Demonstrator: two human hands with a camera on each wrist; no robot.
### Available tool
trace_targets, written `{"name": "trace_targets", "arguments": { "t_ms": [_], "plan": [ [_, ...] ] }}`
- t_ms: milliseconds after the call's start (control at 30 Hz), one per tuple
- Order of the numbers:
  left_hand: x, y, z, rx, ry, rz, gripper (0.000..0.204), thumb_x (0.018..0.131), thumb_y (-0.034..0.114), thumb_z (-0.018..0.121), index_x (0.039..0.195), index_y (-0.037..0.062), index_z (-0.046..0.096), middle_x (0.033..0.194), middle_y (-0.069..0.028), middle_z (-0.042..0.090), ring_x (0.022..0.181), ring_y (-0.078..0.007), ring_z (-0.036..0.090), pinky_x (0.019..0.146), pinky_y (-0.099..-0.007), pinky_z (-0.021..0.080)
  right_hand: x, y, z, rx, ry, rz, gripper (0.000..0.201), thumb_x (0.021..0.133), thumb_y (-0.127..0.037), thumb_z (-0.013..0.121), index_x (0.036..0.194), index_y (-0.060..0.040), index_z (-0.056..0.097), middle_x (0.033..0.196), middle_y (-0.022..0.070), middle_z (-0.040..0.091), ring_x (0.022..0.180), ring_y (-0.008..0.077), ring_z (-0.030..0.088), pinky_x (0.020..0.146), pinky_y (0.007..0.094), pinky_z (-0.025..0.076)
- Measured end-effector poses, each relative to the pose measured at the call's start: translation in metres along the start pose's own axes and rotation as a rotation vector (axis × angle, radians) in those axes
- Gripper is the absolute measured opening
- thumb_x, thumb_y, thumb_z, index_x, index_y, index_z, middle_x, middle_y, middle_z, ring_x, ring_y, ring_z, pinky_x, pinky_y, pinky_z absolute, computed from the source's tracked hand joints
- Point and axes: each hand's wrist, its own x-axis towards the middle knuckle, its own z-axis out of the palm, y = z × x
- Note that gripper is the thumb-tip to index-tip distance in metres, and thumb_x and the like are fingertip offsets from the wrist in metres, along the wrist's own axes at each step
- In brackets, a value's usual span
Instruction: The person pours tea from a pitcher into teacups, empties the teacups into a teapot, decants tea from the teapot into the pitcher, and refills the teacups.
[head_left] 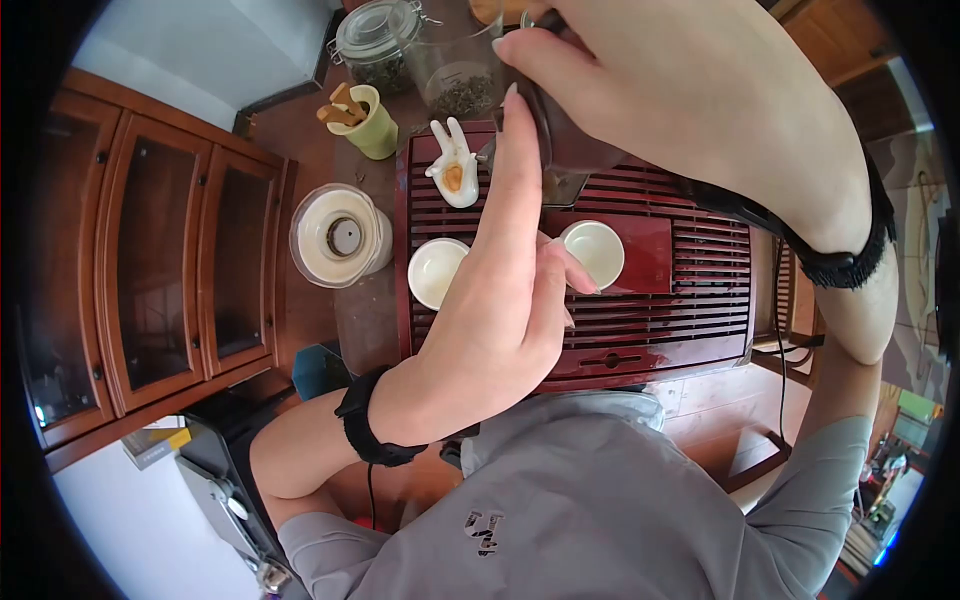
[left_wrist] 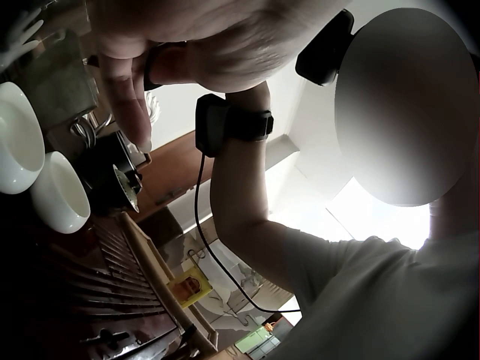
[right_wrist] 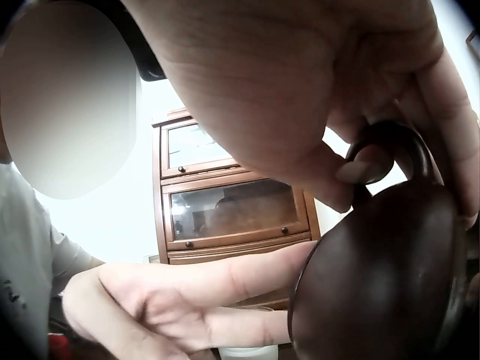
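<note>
One dark brown pot [head_left: 578, 145], rounded and glossy with a loop handle [right_wrist: 394, 142], is above the far part of our slatted red tray [head_left: 640, 330]. We grip that handle with our right hand [head_left: 690, 95], fingers and thumb curled round it. Our left hand [head_left: 500, 290] is mostly open, index finger straight, and two of its fingers reach the pot's side, touching it without wrapping round.

We count two white cups [head_left: 438, 273] [head_left: 592, 254], one white hand-shaped figurine [head_left: 455, 175], one clamp-lidded glass jar [head_left: 376, 50], one clear glass vessel [head_left: 462, 70] with dark leaves inside, and one pale green cup [head_left: 370, 130] holding wooden tools [head_left: 343, 106].

The right wrist view shows us the loop handle, which our right hand covers in the head view; the head view shows us the figurine and jar, neither visible from the right wrist.
</note>
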Motion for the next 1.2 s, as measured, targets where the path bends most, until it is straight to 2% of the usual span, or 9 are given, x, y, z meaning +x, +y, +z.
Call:
{"name": "trace_targets", "arguments": {
  "t_ms": [33,67,100,167,300,400,800,833,1200],
  "plan": [
    [0.0,0.0,-0.001,0.001,-0.004,-0.015,0.082,0.093,-0.016,0.03,0.16,0.005,-0.012,0.168,-0.0216,0.003,0.085,-0.0166,0.067,0.059,-0.0224,0.055,0.001,-0.014,0.002,0.012,0.006,0.004,0.029,0.092,-0.016,0.064,0.075,0.0074,0.068,0.067,0.02,0.067,0.062,0.0338,0.067,0.059,0.039,0.056],
    [0.001,0.001,-0.001,0.001,-0.006,-0.029,0.083,0.092,-0.017,0.029,0.16,0.0057,-0.012,0.168,-0.022,0.003,0.085,-0.0174,0.067,0.059,-0.0226,0.055,0.0,0.002,0.004,0.02,0.028,-0.028,0.029,0.092,-0.016,0.065,0.075,0.0072,0.068,0.067,0.0198,0.067,0.062,0.0336,0.067,0.059,0.0389,0.056],
    [0.002,0.001,-0.001,0.008,-0.016,-0.03,0.083,0.092,-0.017,0.029,0.16,0.0057,-0.012,0.168,-0.022,0.003,0.085,-0.0174,0.067,0.059,-0.0226,0.055,-0.004,0.136,0.011,0.027,0.05,-0.061,0.028,0.092,-0.015,0.065,0.075,0.0071,0.068,0.067,0.0196,0.067,0.062,0.0334,0.067,0.059,0.0388,0.056],
    [0.002,0.001,-0.001,-0.016,0.008,-0.034,0.086,0.09,-0.019,0.03,0.161,0.0074,-0.012,0.168,-0.0231,0.002,0.085,-0.0193,0.068,0.059,-0.0231,0.056,0.005,-0.064,0.005,0.04,0.093,-0.127,0.028,0.091,-0.015,0.065,0.075,0.0067,0.069,0.067,0.0192,0.067,0.062,0.0329,0.068,0.059,0.0386,0.056],
    [0.002,-0.001,0.0,-0.042,0.018,-0.052,0.089,0.088,-0.02,0.03,0.161,0.0091,-0.012,0.167,-0.0236,0.003,0.086,-0.0201,0.069,0.059,-0.0233,0.056,-0.014,-0.015,0.025,0.054,0.181,-0.26,0.026,0.091,-0.014,0.066,0.075,0.0061,0.07,0.067,0.0185,0.067,0.062,0.032,0.068,0.059,0.0381,0.057],
    [0.003,0.001,-0.001,-0.063,0.018,-0.068,0.089,0.088,-0.021,0.03,0.161,0.0094,-0.012,0.167,-0.0242,0.002,0.088,-0.0209,0.07,0.059,-0.0238,0.057,0.008,-0.006,0.018,0.054,0.247,-0.359,0.025,0.091,-0.013,0.066,0.075,0.0056,0.07,0.067,0.0179,0.067,0.062,0.0314,0.068,0.059,0.0377,0.057],
    [0.005,-0.001,-0.004,-0.044,-0.018,-0.009,0.086,0.096,-0.016,0.035,0.16,0.0106,-0.015,0.166,-0.0272,0.003,0.094,-0.0277,0.07,0.061,-0.0273,0.061,0.001,0.07,0.051,0.062,0.56,-0.738,0.021,0.09,-0.01,0.068,0.075,0.0036,0.073,0.067,0.0155,0.068,0.063,0.0288,0.069,0.06,0.0363,0.058],
    [0.006,-0.001,-0.005,-0.05,-0.022,-0.013,0.086,0.095,-0.016,0.035,0.16,0.0116,-0.015,0.165,-0.0271,0.005,0.095,-0.0284,0.07,0.061,-0.028,0.062,0.004,0.063,0.03,-0.176,0.331,-0.711,0.01,0.083,-0.01,0.076,0.085,-0.0004,0.077,0.072,0.0122,0.071,0.069,0.0245,0.072,0.066,0.0333,0.06],
    [0.008,0.007,-0.002,-0.072,0.003,-0.031,0.09,0.094,-0.017,0.036,0.161,0.0155,-0.014,0.165,-0.0237,0.015,0.097,-0.0291,0.071,0.058,-0.0288,0.061,-0.005,0.068,0.024,-0.214,0.359,-0.681,0.01,0.082,-0.01,0.077,0.085,-0.0005,0.077,0.073,0.0122,0.071,0.071,0.0248,0.072,0.067,0.0333,0.059]
  ]
}}
